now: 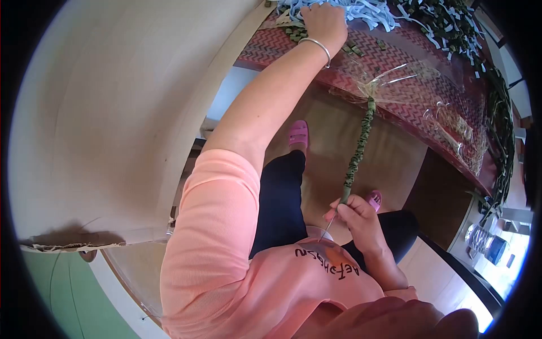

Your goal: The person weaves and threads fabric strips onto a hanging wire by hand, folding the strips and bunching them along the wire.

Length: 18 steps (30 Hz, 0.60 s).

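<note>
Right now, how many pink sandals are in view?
2: one sandal between the left arm and the green strand, the other sandal just past the right hand, partly hidden. More could be hidden.

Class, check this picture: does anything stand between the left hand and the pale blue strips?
Nothing visible does. The left hand is already at the pale blue strips. The green strand held by the right hand lies to the right, clear of that reach.

Pale blue thin strips [372, 14] lie on a red zigzag-patterned bench [268, 45], left of a dark green-and-pale strip heap [449, 34]; a knobbly green strand [358, 150] spans from the bench's near edge to the right fingers [350, 212].
</note>
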Motion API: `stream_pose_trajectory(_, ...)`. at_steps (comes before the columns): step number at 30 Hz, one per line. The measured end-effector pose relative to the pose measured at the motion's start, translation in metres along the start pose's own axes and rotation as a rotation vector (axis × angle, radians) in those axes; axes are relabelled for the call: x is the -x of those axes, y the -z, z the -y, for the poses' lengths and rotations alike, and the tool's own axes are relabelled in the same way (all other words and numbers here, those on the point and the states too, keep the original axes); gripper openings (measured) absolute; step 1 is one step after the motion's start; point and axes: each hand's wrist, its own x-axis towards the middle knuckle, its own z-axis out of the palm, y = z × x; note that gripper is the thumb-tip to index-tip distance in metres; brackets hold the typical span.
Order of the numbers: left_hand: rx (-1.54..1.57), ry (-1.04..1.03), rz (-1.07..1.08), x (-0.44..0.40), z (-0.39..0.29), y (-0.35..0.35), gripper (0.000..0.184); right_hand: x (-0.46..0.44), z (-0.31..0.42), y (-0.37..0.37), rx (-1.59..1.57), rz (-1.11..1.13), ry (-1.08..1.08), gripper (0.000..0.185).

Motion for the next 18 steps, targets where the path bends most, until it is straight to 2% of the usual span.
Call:
stream_pose_trajectory(2, -0.029, -0.063, 0.01, -0.003, 0.001, -0.001, 0.011, -0.001, 0.001, 0.001, -0.008, 0.01, -0.005, 0.014)
stream_pose_trajectory(6, -0.191, -0.133, 0.105, -0.017, 0.035, -0.052, 0.017, -0.001, 0.0, 0.0, 0.052, 0.012, 0.014, 0.014)
stream_pose_trajectory(7, -0.175, 0.059, 0.061, -0.031, 0.025, -0.067, 0.01, -0.001, -0.001, 0.0, 0.051, 0.009, 0.016, 0.014)
stream_pose_trajectory(8, -0.159, 0.252, 0.017, -0.042, 0.014, -0.081, 0.012, -0.001, -0.002, 0.0, 0.036, 0.003, 0.019, 0.014)
stream_pose_trajectory(9, -0.159, 0.251, 0.015, -0.048, 0.01, -0.067, 0.012, -0.001, -0.002, -0.001, 0.022, -0.002, 0.021, 0.014)
stream_pose_trajectory(12, 0.001, 0.333, 0.111, -0.063, 0.007, -0.022, 0.014, 0.0, -0.004, -0.003, -0.001, -0.009, 0.033, 0.014)
stream_pose_trajectory(16, 0.506, 0.364, -0.109, -0.081, 0.051, -0.025, 0.015, -0.002, -0.008, -0.006, -0.015, -0.033, 0.083, 0.015)
stream_pose_trajectory(17, 0.504, 0.362, -0.114, -0.081, 0.048, -0.019, 0.015, -0.003, -0.009, -0.007, -0.012, -0.031, 0.087, 0.015)
stream_pose_trajectory(18, 0.486, 0.379, -0.221, -0.08, 0.045, -0.015, 0.015, -0.004, -0.011, -0.006, -0.02, -0.025, 0.095, 0.015)
